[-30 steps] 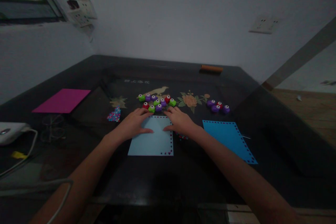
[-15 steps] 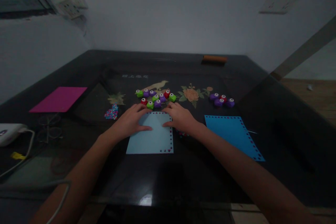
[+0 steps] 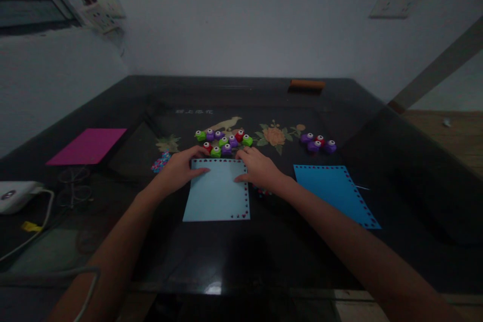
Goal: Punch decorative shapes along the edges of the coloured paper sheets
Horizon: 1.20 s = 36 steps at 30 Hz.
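A pale blue sheet of paper [image 3: 215, 191] lies on the dark table in front of me, with small dark red and purple marks along its top and right edges and part of the bottom. My left hand [image 3: 181, 166] rests at its top left corner, thumb stretched onto the paper and fingertips near a red toy with a big eye [image 3: 207, 147]. Across from it, my right hand [image 3: 258, 166] lies over the top right corner, thumb apart from the curved fingers. Neither hand visibly grasps anything. Several green, purple and red big-eyed toys [image 3: 226, 149] sit just beyond the paper.
To the right lies a brighter blue sheet [image 3: 328, 188] with similar marks, below more toys [image 3: 314, 146]. A magenta sheet [image 3: 88, 146], a white device [image 3: 18, 195] with a cable and a pile of colourful bits [image 3: 160, 162] are at left. An orange-brown roll [image 3: 307, 84] lies far back.
My left hand has slid left along the top edge to the corner, uncovering more marks there. The right hand stays almost in place.
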Available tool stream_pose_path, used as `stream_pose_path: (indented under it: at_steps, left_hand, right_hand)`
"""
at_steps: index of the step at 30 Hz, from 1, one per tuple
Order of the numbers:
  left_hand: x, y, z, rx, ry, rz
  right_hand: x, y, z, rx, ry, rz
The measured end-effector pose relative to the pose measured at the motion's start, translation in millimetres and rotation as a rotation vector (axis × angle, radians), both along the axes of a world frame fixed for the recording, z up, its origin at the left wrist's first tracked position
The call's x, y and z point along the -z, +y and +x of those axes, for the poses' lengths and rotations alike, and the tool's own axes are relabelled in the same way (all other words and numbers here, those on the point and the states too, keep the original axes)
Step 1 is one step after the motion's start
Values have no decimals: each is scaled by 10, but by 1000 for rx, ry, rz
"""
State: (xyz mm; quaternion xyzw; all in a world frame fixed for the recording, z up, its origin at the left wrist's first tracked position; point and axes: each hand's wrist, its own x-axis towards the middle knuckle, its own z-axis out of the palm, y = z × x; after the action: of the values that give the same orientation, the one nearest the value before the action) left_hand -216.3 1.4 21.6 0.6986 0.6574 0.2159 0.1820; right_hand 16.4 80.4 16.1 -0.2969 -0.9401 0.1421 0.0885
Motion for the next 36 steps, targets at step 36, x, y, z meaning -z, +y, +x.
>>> stream_pose_path:
  at_steps: [36]
  left_hand:
    - [-41, -146, 265, -4, -621, -450]
  right_hand:
    - [-349, 379, 294, 170, 638, -728]
